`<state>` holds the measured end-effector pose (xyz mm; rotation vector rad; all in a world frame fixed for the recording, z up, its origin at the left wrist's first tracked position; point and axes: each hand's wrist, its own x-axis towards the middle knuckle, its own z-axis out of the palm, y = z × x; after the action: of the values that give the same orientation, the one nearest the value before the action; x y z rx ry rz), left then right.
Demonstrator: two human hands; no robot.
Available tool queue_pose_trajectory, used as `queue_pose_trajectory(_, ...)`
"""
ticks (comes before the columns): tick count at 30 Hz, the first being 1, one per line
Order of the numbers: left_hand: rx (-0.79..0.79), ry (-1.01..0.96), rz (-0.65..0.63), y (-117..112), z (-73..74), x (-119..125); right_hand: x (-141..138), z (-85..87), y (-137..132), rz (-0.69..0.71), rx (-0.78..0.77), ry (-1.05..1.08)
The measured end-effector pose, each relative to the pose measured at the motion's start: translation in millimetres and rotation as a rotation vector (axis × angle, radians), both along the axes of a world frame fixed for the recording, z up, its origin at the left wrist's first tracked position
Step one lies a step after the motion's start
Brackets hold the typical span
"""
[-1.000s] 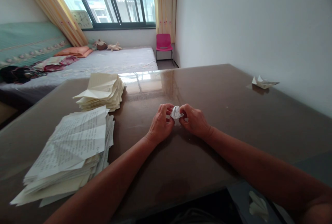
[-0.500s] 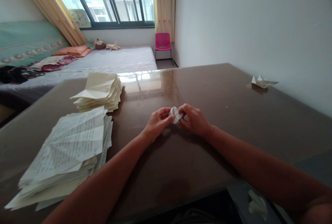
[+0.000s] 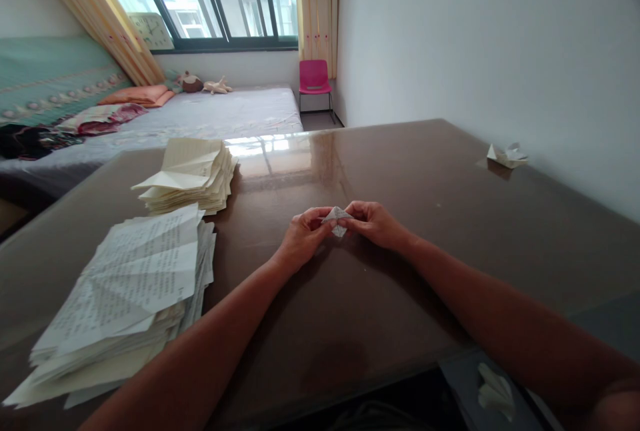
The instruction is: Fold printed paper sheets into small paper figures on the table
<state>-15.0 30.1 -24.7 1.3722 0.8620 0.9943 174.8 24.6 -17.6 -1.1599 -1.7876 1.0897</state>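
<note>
A small folded piece of printed paper [image 3: 338, 220] is held just above the brown table [image 3: 440, 238] near its middle. My left hand [image 3: 300, 240] pinches its left side with thumb and fingers. From the right, my right hand [image 3: 376, 223] pinches the other side, fingers curled. Both hands are closed on the paper, which is pulled a little flat between them.
A fanned pile of printed sheets [image 3: 125, 291] lies at the near left, with a stack of folded cream sheets [image 3: 193, 174] behind it. A finished folded paper shape [image 3: 507, 154] sits at the far right by the wall. A bed [image 3: 200, 114] and pink chair [image 3: 315, 81] stand beyond.
The small paper has turned from upright to flatter between my fingers. Both hands have shifted slightly on it.
</note>
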Motion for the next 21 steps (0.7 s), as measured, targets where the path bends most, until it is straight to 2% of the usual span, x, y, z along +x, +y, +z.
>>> queue_pose_trajectory(6, -0.053, -0.016, -0.038, -2.7, 1.8, 1.3, -2.7, -1.0, -1.3, -0.024, 0.000, 0.070)
queue_pose_trajectory(10, -0.074, -0.026, -0.011, -2.7, 4.5, 2.1, -4.3, 0.5, -2.9, 0.015, -0.036, 0.088)
queue_pose_trajectory(16, -0.082, 0.019, -0.023, -1.4, 1.3, 2.2, -3.9, 1.0, -2.4, -0.048, 0.148, -0.036)
queue_pose_trajectory(21, -0.074, 0.038, -0.084, -4.5, 0.7, 3.9, -5.0, -0.7, -2.6, -0.149, 0.218, -0.075)
